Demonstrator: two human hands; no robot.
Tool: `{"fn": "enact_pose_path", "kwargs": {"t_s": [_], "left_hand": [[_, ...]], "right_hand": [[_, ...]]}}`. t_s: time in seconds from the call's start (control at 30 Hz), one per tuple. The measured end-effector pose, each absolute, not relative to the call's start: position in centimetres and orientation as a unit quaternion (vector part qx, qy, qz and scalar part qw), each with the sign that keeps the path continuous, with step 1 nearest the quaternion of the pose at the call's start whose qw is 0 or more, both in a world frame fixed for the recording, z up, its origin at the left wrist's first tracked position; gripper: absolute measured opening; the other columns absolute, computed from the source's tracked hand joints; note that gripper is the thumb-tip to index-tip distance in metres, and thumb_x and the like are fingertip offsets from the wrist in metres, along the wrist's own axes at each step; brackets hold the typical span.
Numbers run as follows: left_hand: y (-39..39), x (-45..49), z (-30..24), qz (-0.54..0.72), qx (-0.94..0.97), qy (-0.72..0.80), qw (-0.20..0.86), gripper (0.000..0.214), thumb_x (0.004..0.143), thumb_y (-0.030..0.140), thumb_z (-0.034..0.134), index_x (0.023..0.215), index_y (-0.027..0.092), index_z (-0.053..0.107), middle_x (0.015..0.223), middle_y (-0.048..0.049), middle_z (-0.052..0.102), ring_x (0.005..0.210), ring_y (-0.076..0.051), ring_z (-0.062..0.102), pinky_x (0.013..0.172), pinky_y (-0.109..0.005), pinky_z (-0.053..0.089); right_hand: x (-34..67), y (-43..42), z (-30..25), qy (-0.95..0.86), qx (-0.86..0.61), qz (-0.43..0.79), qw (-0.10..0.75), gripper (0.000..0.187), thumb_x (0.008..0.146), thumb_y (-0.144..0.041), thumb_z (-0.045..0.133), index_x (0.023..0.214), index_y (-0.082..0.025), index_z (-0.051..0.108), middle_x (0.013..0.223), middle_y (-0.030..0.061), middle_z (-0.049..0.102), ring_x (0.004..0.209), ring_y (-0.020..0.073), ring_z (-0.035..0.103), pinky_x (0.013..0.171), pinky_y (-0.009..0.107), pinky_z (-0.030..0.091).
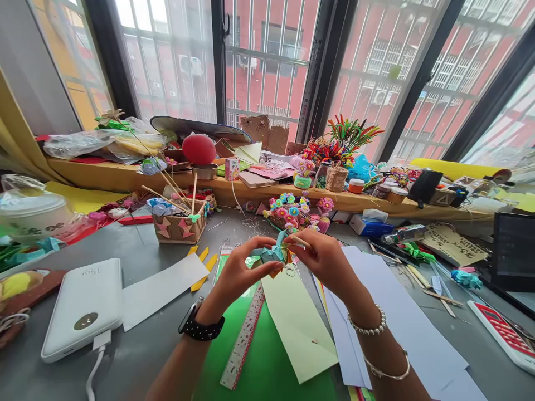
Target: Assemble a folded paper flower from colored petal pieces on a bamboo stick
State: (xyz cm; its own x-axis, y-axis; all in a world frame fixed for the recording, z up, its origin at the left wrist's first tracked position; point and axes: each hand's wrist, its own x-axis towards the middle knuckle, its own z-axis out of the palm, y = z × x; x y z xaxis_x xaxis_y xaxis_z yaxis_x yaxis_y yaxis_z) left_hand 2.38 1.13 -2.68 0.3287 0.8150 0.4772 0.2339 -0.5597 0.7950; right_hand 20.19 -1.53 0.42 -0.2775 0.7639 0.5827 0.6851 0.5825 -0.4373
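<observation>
My left hand point(238, 273), wearing a dark watch, is closed round a blue folded-paper flower point(272, 254) with orange and yellow paper at its right side. Close against the flower, my right hand point(320, 253) pinches a pale thin stick point(299, 241); its tip is by the paper, and I cannot tell whether they touch. Under my hands lie a pale green paper sheet point(298, 328), a patterned ruler point(246, 340) and a green mat point(221, 351). A pair of scissors point(290, 269) shows its handle loops just below the flower.
A white power bank point(86, 309) with a cable sits left, beside a white paper strip point(167, 289). Behind stand a cardboard box point(179, 229) with sticks and a bunch of crochet-like flowers point(292, 210). White sheets point(388, 312) and a red-white calculator point(504, 334) lie right.
</observation>
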Motion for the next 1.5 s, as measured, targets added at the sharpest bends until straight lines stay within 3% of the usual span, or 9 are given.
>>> {"fn": "enact_pose_path", "kwargs": {"t_s": [0.5, 0.7, 0.83, 1.07, 1.5], "left_hand": [[1.1, 2.4, -2.5, 0.463, 0.698, 0.379, 0.393, 0.032, 0.067, 0.039, 0.064, 0.092, 0.019, 0.061, 0.095, -0.0040, 0.064, 0.093, -0.021, 0.057, 0.081, -0.029, 0.043], [1.0, 2.2, -2.4, 0.475, 0.658, 0.376, 0.448, 0.035, 0.065, 0.040, 0.065, 0.092, 0.017, 0.062, 0.097, -0.0069, 0.063, 0.089, -0.023, 0.058, 0.072, -0.029, 0.046], [0.8, 2.2, -2.3, 0.486, 0.662, 0.365, 0.439, 0.034, 0.064, 0.038, 0.066, 0.090, 0.018, 0.063, 0.096, -0.0064, 0.063, 0.090, -0.023, 0.057, 0.075, -0.030, 0.045], [0.8, 2.1, -2.2, 0.506, 0.686, 0.352, 0.388, 0.028, 0.065, 0.034, 0.067, 0.088, 0.019, 0.063, 0.091, -0.0033, 0.064, 0.091, -0.020, 0.055, 0.084, -0.031, 0.042], [0.6, 2.1, -2.1, 0.498, 0.708, 0.350, 0.358, 0.028, 0.066, 0.032, 0.066, 0.090, 0.020, 0.061, 0.090, -0.0022, 0.064, 0.090, -0.018, 0.056, 0.082, -0.028, 0.042]], "right_hand": [[19.1, -1.5, -0.4, -0.795, -0.438, -0.083, 0.412, 0.016, 0.082, -0.012, 0.045, 0.083, -0.015, 0.060, 0.074, 0.0044, 0.062, 0.064, 0.0145, 0.056, 0.057, 0.024, 0.041], [19.4, -1.5, 0.1, -0.791, -0.419, 0.037, 0.445, 0.015, 0.080, -0.012, 0.051, 0.087, -0.018, 0.063, 0.079, 0.0030, 0.064, 0.070, 0.0131, 0.058, 0.062, 0.022, 0.044], [19.8, -1.5, 0.4, -0.787, -0.409, 0.074, 0.456, 0.013, 0.081, -0.017, 0.053, 0.086, -0.018, 0.064, 0.081, 0.0041, 0.065, 0.074, 0.0145, 0.059, 0.066, 0.024, 0.046], [19.9, -1.7, 0.7, -0.793, -0.412, 0.064, 0.443, 0.015, 0.082, -0.017, 0.051, 0.089, -0.018, 0.064, 0.084, 0.0044, 0.064, 0.071, 0.0137, 0.058, 0.061, 0.023, 0.044], [19.5, -2.2, 0.8, -0.784, -0.431, 0.057, 0.444, 0.014, 0.080, -0.013, 0.052, 0.087, -0.018, 0.062, 0.082, 0.0035, 0.063, 0.069, 0.0132, 0.056, 0.057, 0.022, 0.042]]}}
